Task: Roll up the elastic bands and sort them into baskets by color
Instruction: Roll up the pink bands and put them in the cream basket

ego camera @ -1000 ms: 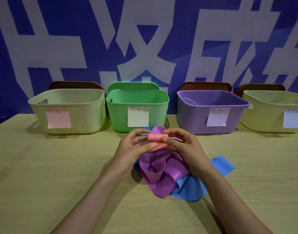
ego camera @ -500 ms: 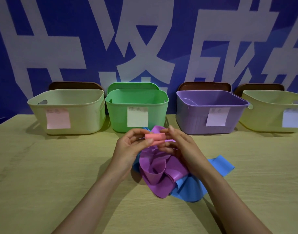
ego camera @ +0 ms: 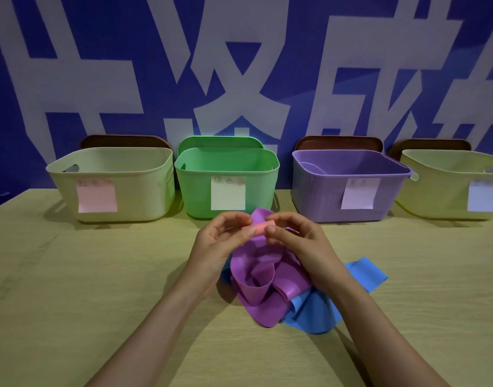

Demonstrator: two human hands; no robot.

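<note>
Underneath, purple band, blue band; left hand, right hand tight around pink roll

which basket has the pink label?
The leftmost cream basket: its note is pink. The green basket, purple basket and far-right yellowish basket carry white, lilac and pale-blue notes.

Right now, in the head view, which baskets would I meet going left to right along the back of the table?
cream basket with a pink note → green basket with a white note → purple basket with a lilac note → pale yellow basket with a pale blue note, partly cut off by the right edge.
</note>
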